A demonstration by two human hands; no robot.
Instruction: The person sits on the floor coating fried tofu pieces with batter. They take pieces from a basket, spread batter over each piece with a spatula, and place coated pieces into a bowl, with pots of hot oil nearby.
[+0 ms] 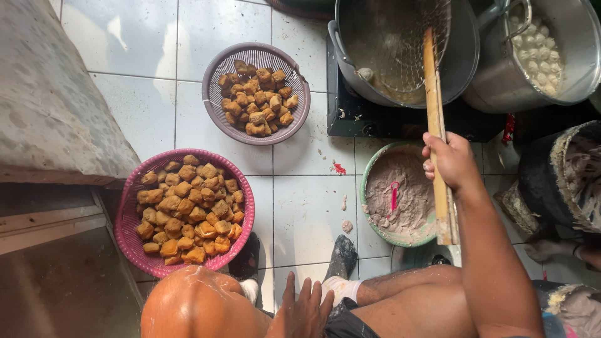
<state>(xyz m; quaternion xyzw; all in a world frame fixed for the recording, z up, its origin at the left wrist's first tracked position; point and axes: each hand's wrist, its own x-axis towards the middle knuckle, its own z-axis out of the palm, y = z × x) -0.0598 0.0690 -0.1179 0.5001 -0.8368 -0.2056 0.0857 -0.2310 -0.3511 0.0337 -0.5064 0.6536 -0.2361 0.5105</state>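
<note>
My right hand (452, 164) grips the long wooden handle (431, 81) of a wire skimmer (400, 34). The skimmer's mesh rests inside a large metal pot (464, 59) on a black stove (400, 120). Under that hand stands a green bowl (365, 181) of grey paste with a pink spoon (394, 195) stuck in it. My left hand (305, 311) lies flat on my bent leg at the bottom edge, fingers spread and holding nothing. To the left, a pink basket (128, 220) and a purple basket (213, 74) are both full of fried golden-brown tofu pieces.
A second metal pot (579, 59) with white balls in liquid sits at top right. A dirty dark bucket (538, 178) and another person's foot (551, 249) are at the right. A stone slab (44, 94) fills the left side. My wet knee (197, 305) is bottom centre, on white floor tiles (307, 206).
</note>
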